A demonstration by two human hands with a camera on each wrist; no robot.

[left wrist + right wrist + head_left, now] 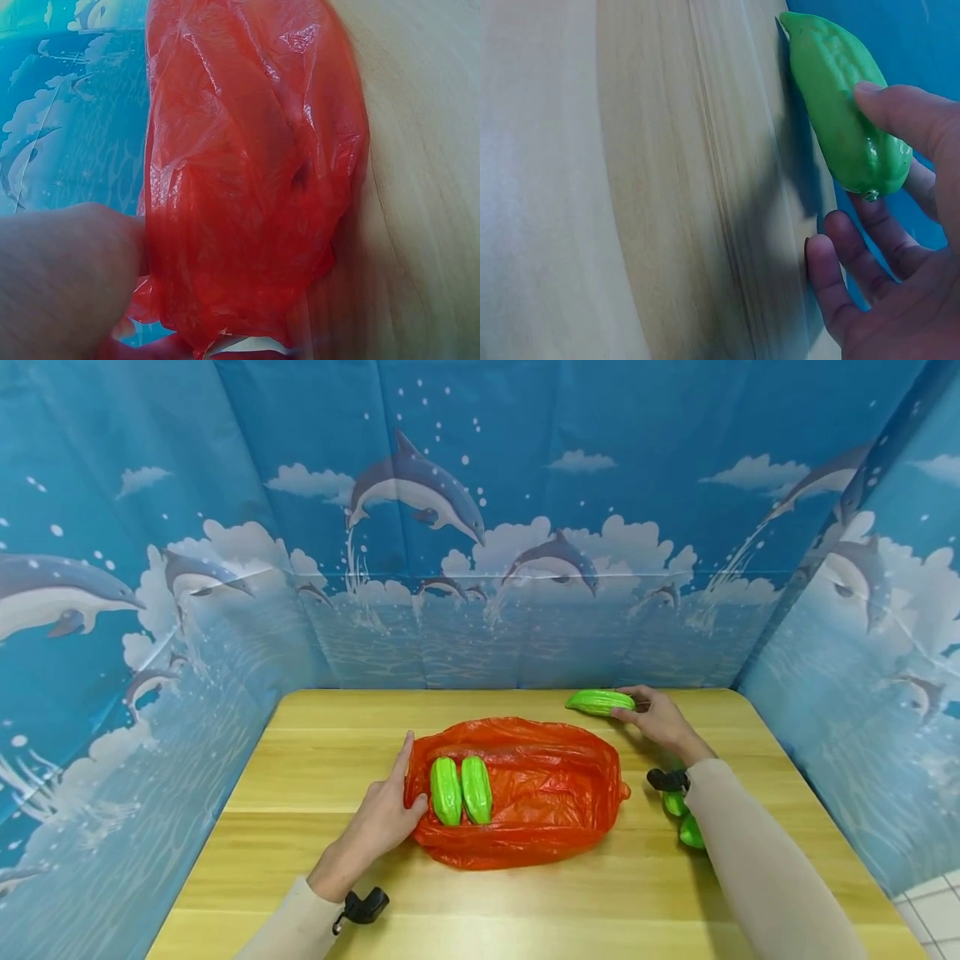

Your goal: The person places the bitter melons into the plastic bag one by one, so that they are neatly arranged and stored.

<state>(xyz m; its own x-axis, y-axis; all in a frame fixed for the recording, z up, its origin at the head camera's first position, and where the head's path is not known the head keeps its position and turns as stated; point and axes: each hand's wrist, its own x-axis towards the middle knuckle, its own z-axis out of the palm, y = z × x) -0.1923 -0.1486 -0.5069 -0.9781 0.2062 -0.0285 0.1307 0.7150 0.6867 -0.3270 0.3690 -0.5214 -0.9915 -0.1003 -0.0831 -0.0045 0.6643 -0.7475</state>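
A red plastic bag (pixel 540 847) lies spread on the wooden table with its middle open upward. Two green toy bitter melons (pixel 476 789) sit side by side in its left part. My left hand (pixel 386 814) grips the bag's left edge, index finger stretched along it and thumb beside the melons. In the left wrist view, red plastic hides most of its fingers. Beyond the bag's far right side, my right hand (pixel 660 718) pinches another green bitter melon (pixel 847 112) near one end, thumb on top, its pointed tip facing left.
More green bitter melons (pixel 692 832) lie right of the bag, partly covered by my right forearm. A dolphin-print curtain (pixel 480 635) encloses the back and both sides of the wooden table (pixel 322 768). Each wrist wears a black device (pixel 365 906).
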